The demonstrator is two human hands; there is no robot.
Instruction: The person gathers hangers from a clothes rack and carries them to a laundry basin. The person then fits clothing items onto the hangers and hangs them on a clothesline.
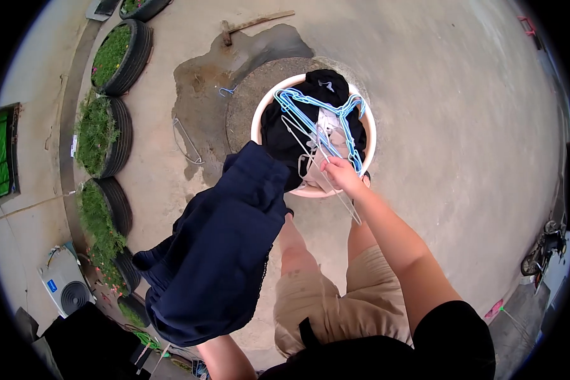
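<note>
Dark navy cloth (218, 247) hangs over my left forearm at the lower left; my left hand is hidden beneath it. My right hand (342, 175) is closed on a white wire hanger (345, 204) over the near rim of a round pale basin (371, 136). Inside the basin lie black clothes (278, 136), pale cloth (320, 168) and several blue hangers (307, 98), which rest on top of the clothes.
The basin stands on a round concrete slab (242, 117) beside a wet patch. A blue hanger (225, 91), a wire hanger (187, 140) and a wooden stick (259, 22) lie on the ground. Tyre planters (123, 136) line the left; a motorbike (541, 250) stands far right.
</note>
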